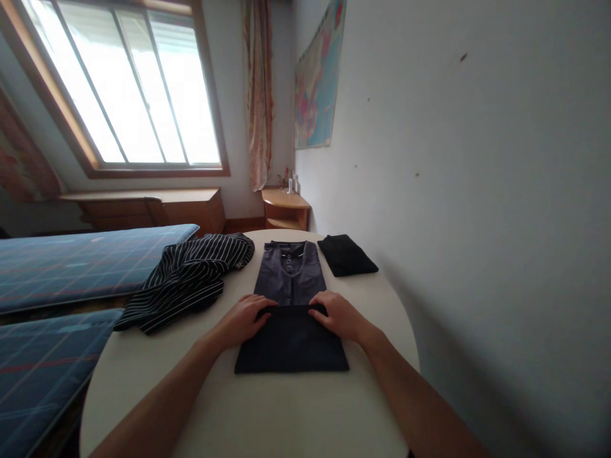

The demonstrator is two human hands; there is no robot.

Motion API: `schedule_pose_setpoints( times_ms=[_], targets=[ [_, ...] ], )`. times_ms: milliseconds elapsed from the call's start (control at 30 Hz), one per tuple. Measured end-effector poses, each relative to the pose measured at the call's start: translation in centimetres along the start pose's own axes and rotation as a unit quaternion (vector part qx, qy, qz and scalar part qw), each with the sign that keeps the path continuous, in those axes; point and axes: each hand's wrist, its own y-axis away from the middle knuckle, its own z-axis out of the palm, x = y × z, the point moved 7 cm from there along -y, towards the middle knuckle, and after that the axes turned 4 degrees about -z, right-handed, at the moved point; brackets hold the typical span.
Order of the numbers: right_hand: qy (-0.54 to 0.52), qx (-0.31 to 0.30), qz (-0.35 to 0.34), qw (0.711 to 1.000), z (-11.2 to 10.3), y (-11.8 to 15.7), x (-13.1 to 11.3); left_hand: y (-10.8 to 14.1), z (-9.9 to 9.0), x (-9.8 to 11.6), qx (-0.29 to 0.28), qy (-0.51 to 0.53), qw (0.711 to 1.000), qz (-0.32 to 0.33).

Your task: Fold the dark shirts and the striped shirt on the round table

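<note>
A dark garment (292,343) lies on the round white table (286,413), its lower part folded up over itself. The grey-purple upper part (272,277) with its neckline and buttons faces up beyond the fold. My left hand (248,317) pinches the left end of the folded edge, thumb below and fingers over it. At the right end of the same edge, my right hand (337,313) grips the cloth in a like way. The two hands are apart, with the edge running straight between them.
A crumpled black-and-white striped garment (191,273) hangs over the table's left edge. A folded black cloth (347,256) lies at the far right. Blue plaid mattresses (95,261) flank the table on the left; a white wall (477,222) stands on the right.
</note>
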Motion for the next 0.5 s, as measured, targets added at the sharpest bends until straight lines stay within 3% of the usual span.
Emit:
schedule_pose_setpoints(
  times_ms=[167,333,500],
  targets=[
    [0.024,0.028,0.037,0.999,0.0,-0.1,1.5,-0.7,0.4,-0.7,0.040,-0.032,0.999,-0.004],
    [0.010,-0.002,0.038,0.999,0.8,-0.1,2.5,-0.8,0.9,-1.4,0.025,-0.014,0.999,-0.020],
    [0.009,-0.027,0.030,0.999,0.1,0.3,1.5,-0.3,0.2,-0.3,-0.011,-0.009,1.000,-0.024]
  ],
)
